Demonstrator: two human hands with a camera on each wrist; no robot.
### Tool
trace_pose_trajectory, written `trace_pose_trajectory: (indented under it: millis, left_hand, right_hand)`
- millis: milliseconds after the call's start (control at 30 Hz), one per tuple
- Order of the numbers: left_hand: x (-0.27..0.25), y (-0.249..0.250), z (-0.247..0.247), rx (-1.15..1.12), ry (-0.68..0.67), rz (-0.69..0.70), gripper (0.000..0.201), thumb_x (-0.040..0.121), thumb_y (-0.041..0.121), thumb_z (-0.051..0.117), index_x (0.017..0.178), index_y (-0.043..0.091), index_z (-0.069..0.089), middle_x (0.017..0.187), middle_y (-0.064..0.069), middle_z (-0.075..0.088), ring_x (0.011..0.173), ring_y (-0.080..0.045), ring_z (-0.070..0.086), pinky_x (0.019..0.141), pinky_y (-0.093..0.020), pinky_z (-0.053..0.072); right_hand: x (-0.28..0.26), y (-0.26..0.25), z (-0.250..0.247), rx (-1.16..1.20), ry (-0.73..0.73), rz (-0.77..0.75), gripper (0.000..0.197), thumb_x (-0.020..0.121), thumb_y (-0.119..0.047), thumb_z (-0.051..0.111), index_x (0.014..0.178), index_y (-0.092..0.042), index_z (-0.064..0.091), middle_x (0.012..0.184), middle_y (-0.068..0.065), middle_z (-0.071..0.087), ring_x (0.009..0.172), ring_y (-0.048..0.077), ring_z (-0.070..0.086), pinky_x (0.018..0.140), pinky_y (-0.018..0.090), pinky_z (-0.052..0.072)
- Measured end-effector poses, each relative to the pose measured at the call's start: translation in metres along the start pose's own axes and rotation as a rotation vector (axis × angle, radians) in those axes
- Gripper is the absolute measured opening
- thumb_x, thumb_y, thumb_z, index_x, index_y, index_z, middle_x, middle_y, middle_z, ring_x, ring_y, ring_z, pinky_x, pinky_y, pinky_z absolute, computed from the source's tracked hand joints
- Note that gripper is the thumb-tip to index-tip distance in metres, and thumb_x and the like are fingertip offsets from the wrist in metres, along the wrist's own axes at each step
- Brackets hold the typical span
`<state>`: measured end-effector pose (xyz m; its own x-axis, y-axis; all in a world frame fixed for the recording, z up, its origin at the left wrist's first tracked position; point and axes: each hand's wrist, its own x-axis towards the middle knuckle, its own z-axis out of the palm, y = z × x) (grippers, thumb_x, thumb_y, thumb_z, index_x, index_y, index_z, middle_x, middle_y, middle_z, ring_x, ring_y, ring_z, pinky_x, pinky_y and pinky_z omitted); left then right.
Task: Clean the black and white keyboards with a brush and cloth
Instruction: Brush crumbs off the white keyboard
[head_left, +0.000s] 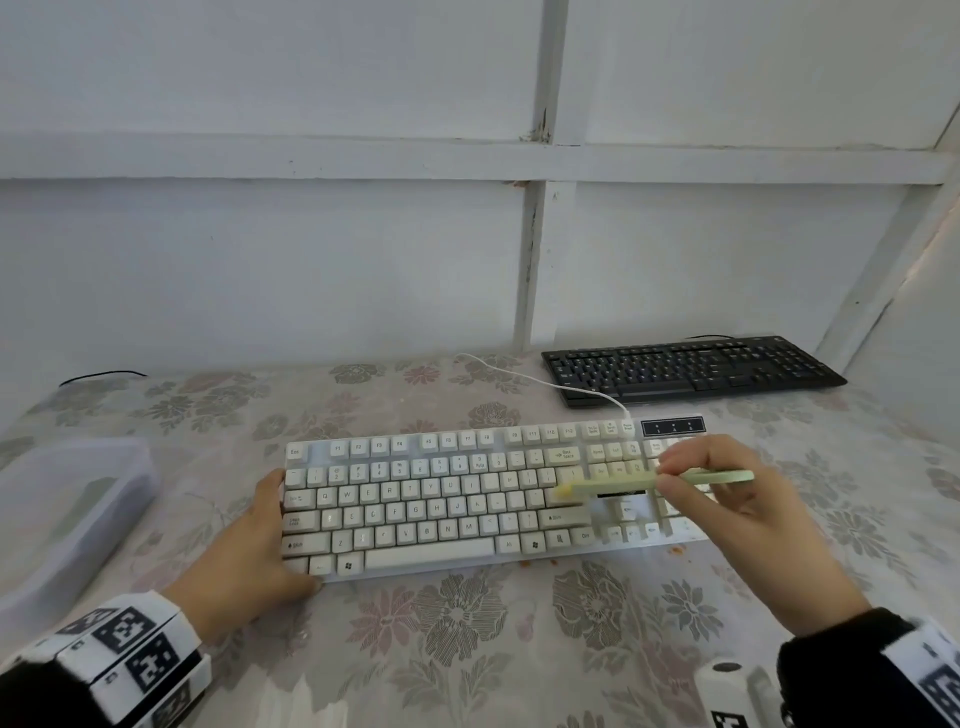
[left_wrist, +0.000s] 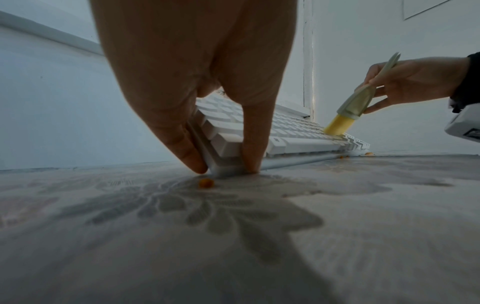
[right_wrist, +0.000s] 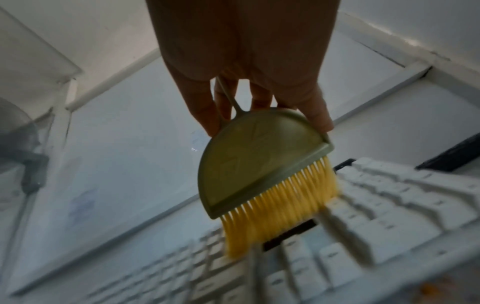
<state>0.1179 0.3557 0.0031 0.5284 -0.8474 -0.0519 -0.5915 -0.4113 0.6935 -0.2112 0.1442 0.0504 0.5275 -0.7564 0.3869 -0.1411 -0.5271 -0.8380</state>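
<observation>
Head view: white keyboard lies on the floral tablecloth; black keyboard sits behind it, well apart. Left hand clasps the white keyboard's left end. Right hand pinches the brush over the right-hand keys.

Left wrist view: thumb and finger straddle the keyboard's corner; an orange crumb lies beside it, unseen from above.

Right wrist view: yellow bristles meet the keys, blurred.

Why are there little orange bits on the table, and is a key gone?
Orange crumbs lie on the tablecloth by the white keyboard, probably swept off it. Beneath the brush a dark gap suggests a missing key.
</observation>
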Motion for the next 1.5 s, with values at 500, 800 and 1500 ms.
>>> trace_pose_trajectory:
  millis: [500,800,1500]
  left_hand:
    - [0.001,-0.001,0.0,-0.009,0.004,-0.007,0.095,0.06,0.008,0.081,0.131,0.027,0.021,0.107,0.019,0.05,0.092,-0.001,0.057,0.071,-0.015,0.046]
    - [0.002,-0.005,-0.001,0.023,-0.012,-0.019,0.101,0.059,0.012,0.081,0.139,0.025,0.02,0.11,0.026,0.044,0.095,0.001,0.056,0.075,-0.019,0.049]
    - [0.002,-0.003,-0.001,0.079,-0.02,-0.04,0.1,0.061,0.018,0.08,0.138,0.026,0.016,0.106,0.025,0.044,0.091,0.0,0.056,0.069,-0.014,0.045]
  right_hand:
    - [0.01,0.021,-0.039,-0.053,0.095,0.039,0.008,0.078,-0.025,0.071,0.078,-0.02,0.065,0.086,-0.002,0.063,0.089,0.018,0.059,0.083,0.025,0.045]
    - [0.012,0.028,-0.056,-0.119,0.12,0.054,0.008,0.081,-0.013,0.069,0.076,-0.019,0.065,0.083,-0.002,0.063,0.079,0.009,0.057,0.07,0.009,0.043]
    - [-0.024,-0.081,0.097,-0.138,-0.074,-0.112,0.008,0.08,-0.041,0.056,0.083,-0.034,0.059,0.092,-0.019,0.059,0.089,0.002,0.056,0.08,0.025,0.047]
